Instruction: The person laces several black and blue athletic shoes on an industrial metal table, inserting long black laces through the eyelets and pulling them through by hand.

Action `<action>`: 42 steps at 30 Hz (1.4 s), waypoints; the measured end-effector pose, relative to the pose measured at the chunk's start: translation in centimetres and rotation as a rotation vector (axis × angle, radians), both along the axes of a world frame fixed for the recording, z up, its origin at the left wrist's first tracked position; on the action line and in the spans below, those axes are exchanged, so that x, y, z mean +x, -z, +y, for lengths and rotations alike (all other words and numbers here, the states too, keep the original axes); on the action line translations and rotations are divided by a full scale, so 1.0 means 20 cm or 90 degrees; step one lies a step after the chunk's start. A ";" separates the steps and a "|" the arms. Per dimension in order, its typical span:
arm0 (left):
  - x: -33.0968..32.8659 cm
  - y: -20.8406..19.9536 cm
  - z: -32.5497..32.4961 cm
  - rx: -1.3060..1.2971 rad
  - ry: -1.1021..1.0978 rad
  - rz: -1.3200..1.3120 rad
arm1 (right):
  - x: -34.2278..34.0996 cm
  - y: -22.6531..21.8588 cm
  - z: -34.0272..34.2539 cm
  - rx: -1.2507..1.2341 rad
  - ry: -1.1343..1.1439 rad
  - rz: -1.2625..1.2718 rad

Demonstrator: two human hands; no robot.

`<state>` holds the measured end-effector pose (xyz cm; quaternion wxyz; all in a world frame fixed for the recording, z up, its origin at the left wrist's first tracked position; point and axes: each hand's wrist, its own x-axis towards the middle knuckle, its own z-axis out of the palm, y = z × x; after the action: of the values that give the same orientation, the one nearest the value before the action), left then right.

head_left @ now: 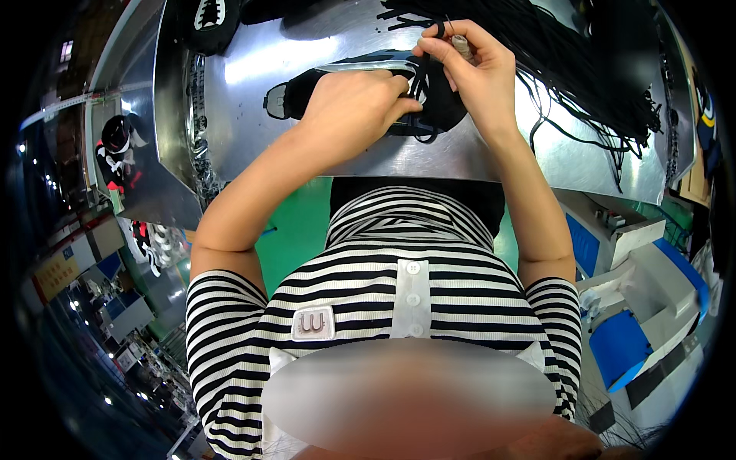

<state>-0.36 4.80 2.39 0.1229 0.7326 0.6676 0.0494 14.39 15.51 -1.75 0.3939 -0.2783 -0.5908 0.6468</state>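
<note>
Lying on shiny metal tbl (245,153): blk shoe (445,103); grn flr (295,230) below.

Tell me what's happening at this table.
A person in a striped shirt is working on a dark shoe that lies on its side or sole, hard to tell, on a metal table. The left hand is at its lacing area; the right hand pinches a black lace above it. A bundle of black laces lies to the right.
</note>
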 end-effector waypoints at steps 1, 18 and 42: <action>0.01 0.02 0.02 -0.024 -0.016 -0.011 | -0.01 0.01 0.01 0.002 0.008 0.011; -0.02 0.13 0.04 0.086 -0.100 -0.124 | 0.25 0.07 -0.23 0.106 -0.105 -0.295; -0.05 0.08 -0.11 0.151 0.034 -0.093 | 0.32 -0.02 -0.21 0.126 -0.210 -0.416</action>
<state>-1.43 2.62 0.78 0.0850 0.7539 0.6268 0.1778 20.83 11.27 -1.31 0.1004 -0.3314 -0.7818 0.5185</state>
